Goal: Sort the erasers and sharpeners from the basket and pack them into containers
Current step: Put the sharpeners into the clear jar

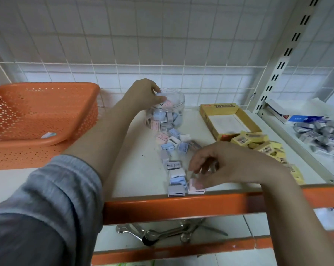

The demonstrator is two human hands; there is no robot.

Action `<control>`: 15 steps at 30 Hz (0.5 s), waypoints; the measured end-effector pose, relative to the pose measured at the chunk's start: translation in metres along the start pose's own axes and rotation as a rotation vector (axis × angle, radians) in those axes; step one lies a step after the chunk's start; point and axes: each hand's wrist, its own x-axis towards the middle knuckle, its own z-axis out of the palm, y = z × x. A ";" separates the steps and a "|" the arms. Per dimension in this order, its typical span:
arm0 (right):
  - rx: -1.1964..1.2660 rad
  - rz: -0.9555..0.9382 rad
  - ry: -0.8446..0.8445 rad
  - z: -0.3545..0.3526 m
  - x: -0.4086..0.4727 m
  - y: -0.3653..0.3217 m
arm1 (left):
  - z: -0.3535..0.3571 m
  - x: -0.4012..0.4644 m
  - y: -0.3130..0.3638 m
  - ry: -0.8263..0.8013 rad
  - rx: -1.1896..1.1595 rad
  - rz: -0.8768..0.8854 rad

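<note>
**Sharpeners at the jar, erasers by the box**

A clear round plastic jar (167, 112), open at the top and about half full of small pastel sharpeners, stands at the back of the white shelf (139, 169). The left hand (143, 93) reaches over its rim, fingertips pinching a small white sharpener (161, 98) at the mouth. A loose trail of pink, blue, grey and white sharpeners (174, 150) runs from the jar to the shelf's orange front edge. There the right hand (220, 166) hovers, fingers curled down, thumb on a pink sharpener (196, 186); blur hides whether it grips.

Right of the jar lies an open yellow cardboard box (227, 120), with yellow-wrapped erasers (258, 143) heaped beside it. The orange perforated plastic basket (37, 116) sits at far left.
</note>
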 end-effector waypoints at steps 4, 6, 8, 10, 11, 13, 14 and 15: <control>0.008 0.006 -0.022 0.005 0.002 0.005 | 0.001 -0.010 0.004 0.063 -0.009 0.014; 0.028 -0.021 -0.015 0.005 0.003 0.007 | -0.003 -0.027 0.010 0.103 -0.026 0.041; 0.051 -0.047 0.055 0.002 0.004 0.009 | -0.008 -0.051 0.016 0.127 -0.073 0.067; 0.095 -0.069 0.167 -0.004 0.006 0.009 | -0.011 -0.078 0.019 0.071 -0.132 0.095; 0.111 -0.079 0.232 -0.008 0.008 0.010 | -0.010 -0.092 0.019 0.009 -0.137 0.111; 0.133 -0.074 0.384 -0.019 0.017 0.009 | -0.005 -0.117 0.015 -0.129 -0.141 0.141; 0.141 -0.063 0.455 -0.026 0.024 0.008 | 0.000 -0.126 0.012 -0.180 -0.151 0.154; 0.144 -0.053 0.514 -0.032 0.033 0.007 | 0.005 -0.133 0.009 -0.217 -0.159 0.171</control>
